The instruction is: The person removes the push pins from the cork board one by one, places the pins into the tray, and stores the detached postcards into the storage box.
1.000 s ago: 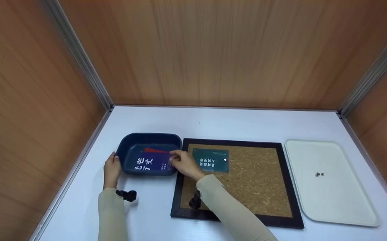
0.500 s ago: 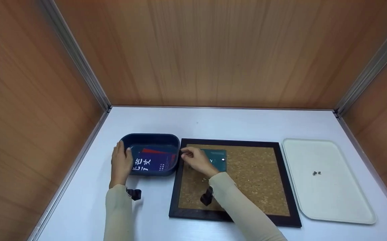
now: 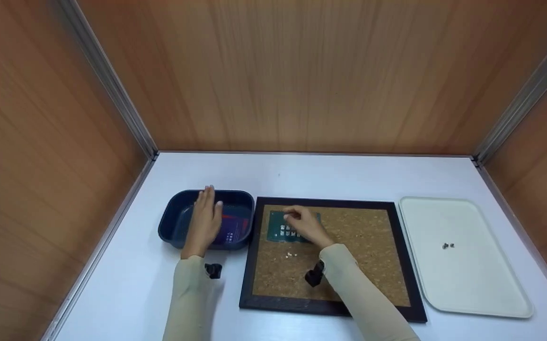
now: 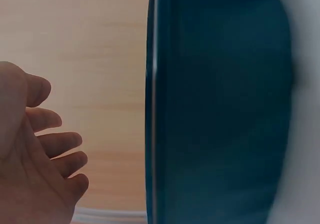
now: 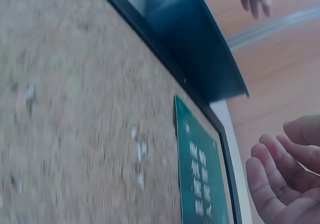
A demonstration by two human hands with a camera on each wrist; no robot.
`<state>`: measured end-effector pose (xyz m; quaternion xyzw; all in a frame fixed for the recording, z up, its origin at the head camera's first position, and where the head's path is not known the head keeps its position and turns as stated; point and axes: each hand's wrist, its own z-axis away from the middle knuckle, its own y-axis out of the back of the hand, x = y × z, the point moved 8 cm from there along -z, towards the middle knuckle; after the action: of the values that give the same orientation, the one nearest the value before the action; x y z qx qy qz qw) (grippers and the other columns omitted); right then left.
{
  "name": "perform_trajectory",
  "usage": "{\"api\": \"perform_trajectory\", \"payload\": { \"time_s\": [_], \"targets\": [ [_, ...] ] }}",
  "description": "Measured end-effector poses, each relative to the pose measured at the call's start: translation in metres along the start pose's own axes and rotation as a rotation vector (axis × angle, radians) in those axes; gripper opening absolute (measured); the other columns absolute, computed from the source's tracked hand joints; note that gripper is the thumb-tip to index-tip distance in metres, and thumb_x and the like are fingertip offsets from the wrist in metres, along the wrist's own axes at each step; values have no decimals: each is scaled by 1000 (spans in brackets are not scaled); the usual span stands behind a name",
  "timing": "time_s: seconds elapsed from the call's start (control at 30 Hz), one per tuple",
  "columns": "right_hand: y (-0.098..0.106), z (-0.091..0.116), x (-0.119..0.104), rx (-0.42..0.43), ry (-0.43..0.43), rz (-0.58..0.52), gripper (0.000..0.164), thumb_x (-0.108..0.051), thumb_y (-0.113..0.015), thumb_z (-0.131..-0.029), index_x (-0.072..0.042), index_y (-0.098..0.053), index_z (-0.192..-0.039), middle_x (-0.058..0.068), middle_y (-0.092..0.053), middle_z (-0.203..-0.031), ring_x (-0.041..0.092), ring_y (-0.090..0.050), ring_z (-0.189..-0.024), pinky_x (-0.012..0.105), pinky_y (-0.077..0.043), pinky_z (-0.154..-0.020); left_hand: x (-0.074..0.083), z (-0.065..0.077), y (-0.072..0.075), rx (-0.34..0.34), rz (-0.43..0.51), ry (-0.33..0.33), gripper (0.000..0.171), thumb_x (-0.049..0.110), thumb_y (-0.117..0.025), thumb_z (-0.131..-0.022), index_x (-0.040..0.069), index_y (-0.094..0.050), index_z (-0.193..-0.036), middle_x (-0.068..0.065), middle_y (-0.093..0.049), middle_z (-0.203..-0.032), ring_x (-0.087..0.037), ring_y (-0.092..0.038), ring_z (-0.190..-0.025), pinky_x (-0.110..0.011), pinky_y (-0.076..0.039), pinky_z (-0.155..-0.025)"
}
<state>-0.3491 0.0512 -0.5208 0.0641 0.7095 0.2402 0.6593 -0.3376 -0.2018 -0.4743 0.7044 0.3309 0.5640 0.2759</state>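
My left hand (image 3: 202, 225) is raised over the dark blue bin (image 3: 170, 227), fingers straight together and thumb apart; in the left wrist view that hand (image 4: 40, 154) holds nothing. Inside the bin lies a purple and red card (image 3: 235, 227), partly covered by the hand. My right hand (image 3: 307, 226) hovers above a green card (image 3: 277, 229) with white writing on the framed corkboard (image 3: 358, 255). Its fingers curl loosely, and the right wrist view has nothing between fingers and thumb (image 5: 300, 134). The card's right part is hidden under this hand.
Several small whitish bits (image 3: 291, 255) lie on the cork below the green card. A pale tray (image 3: 472, 279) stands to the right of the board, with small dark metallic pieces (image 3: 448, 246) on it. Wood-grain panels (image 3: 325, 76) enclose the white table (image 3: 339, 175).
My right hand lets go of the purple card, which settles in the bin, and moves right over the green card. My left hand leaves the bin's left edge and swings right above it.
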Motion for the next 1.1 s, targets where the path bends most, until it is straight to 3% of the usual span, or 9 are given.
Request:
{"api": "perform_trajectory", "payload": {
  "time_s": [0.27, 0.47, 0.8, 1.1],
  "targets": [
    [22, 3, 21, 74, -55, -47, 28, -14, -58, -96, -1, -63, -120, 10, -65, -103, 23, -63, -89, 37, -56, -77, 39, -2, -28, -51, -45, -117, 54, 24, -38, -105, 4, -23, -152, -14, -20, -159, -31, -16, -149, -49, -14, -122],
    [35, 6, 35, 113, -102, -85, 27, -14, -56, -97, 0, -64, -119, 13, -65, -101, 26, -63, -89, 37, -56, -77, 58, 2, -52, -102, -87, -173, 54, 27, -40, -104, 9, -24, -153, -12, -23, -159, -28, -17, -149, -46, -15, -122],
    [53, 12, 59, 147, -151, -102, 26, -10, -55, -97, 3, -64, -118, 15, -65, -100, 21, -63, -84, 32, -55, -72, 83, 8, -88, -209, -116, -250, 56, 28, -40, -104, 10, -22, -154, -9, -23, -160, -27, -18, -148, -45, -16, -122],
    [58, 17, 69, 145, -172, -54, 23, -11, -55, -97, 3, -66, -111, 15, -67, -96, 18, -60, -75, 28, -51, -63, 88, 15, -116, -336, -130, -252, 56, 31, -38, -105, 10, -22, -154, -9, -21, -160, -28, -18, -149, -46, -18, -122]
  ]
}}
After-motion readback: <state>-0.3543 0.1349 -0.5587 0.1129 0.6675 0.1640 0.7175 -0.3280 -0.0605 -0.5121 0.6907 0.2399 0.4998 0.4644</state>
